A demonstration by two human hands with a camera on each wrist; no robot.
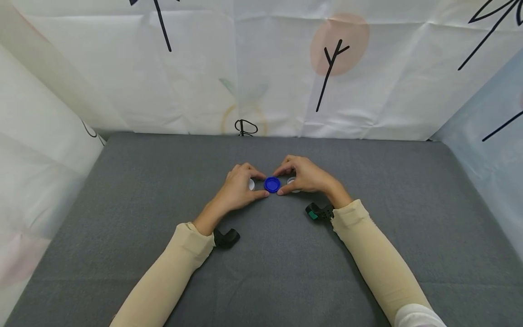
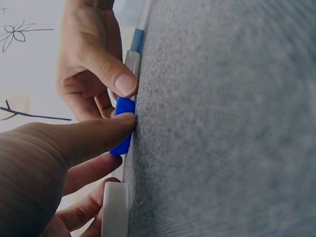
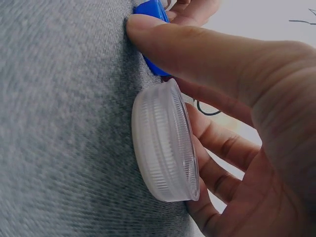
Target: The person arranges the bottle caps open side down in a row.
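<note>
A round blue plastic cap (image 1: 272,184) lies on the grey cloth between the two hands. My left hand (image 1: 239,186) has its thumb and forefinger at the cap's left side, pinching it. From the opposite side, my right hand (image 1: 308,175) pinches the cap near its right edge, thumb in front and forefinger behind. Beneath the left palm a ribbed white cap (image 2: 116,210) stands on the cloth, partly hidden in the head view. Within the curve of the right hand sits a clear ribbed plastic lid (image 3: 165,143), larger in its wrist view than the blue cap.
The grey cloth-covered table (image 1: 261,272) spreads around both forearms. White fabric with printed plant drawings (image 1: 278,59) hangs along its back edge and both sides. A black wrist camera mount (image 1: 226,238) juts from the left wrist, and another mount (image 1: 319,212) from the right.
</note>
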